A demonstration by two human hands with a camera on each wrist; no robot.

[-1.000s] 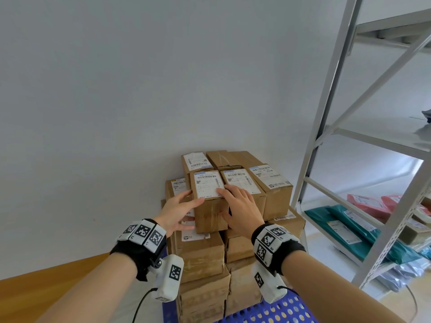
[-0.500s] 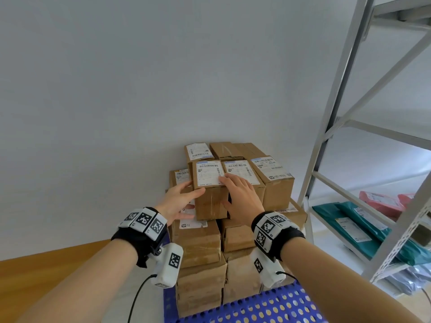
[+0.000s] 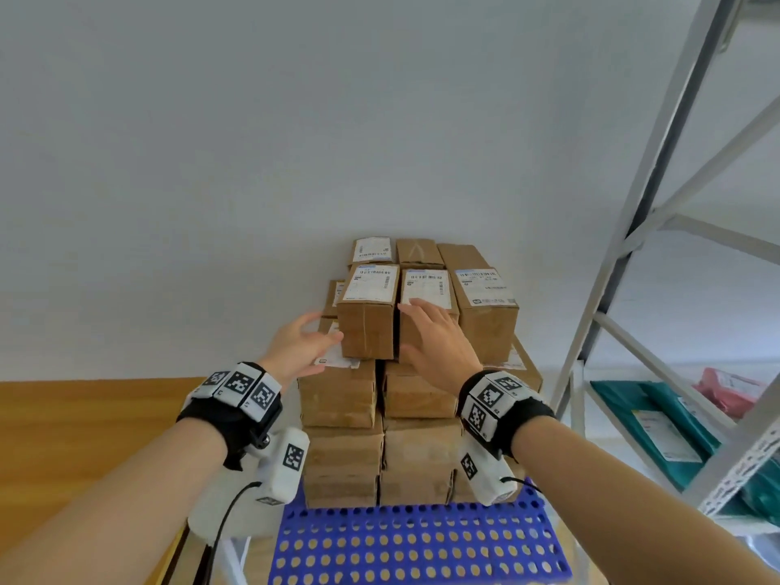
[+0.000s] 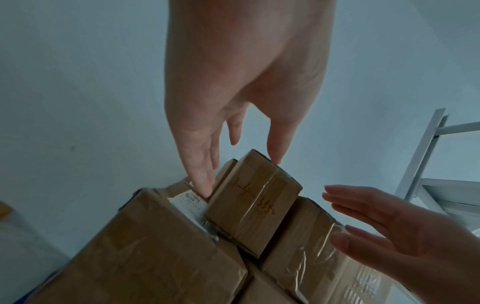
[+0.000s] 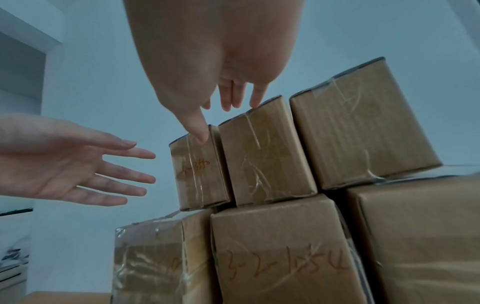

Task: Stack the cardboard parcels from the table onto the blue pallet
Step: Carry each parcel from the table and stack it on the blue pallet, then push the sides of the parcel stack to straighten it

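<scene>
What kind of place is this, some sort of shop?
More likely a parcel storeroom or small warehouse. Taped cardboard boxes with printed shipping labels are stacked on a blue plastic pallet against a bare wall, and a metal rack beside it holds teal and red mailing bags.

Small top parcel (image 4: 255,202) — orange handwriting on its taped front, roughly "1-4-3550". Lower parcel (image 5: 283,261) — handwritten "3-2-1054", unsure. White shipping labels (image 3: 368,282) with barcodes on box tops, print too small to read.

Taped brown labelled parcels (image 3: 366,314) stacked in tiers on blue perforated pallet (image 3: 418,542)
</scene>
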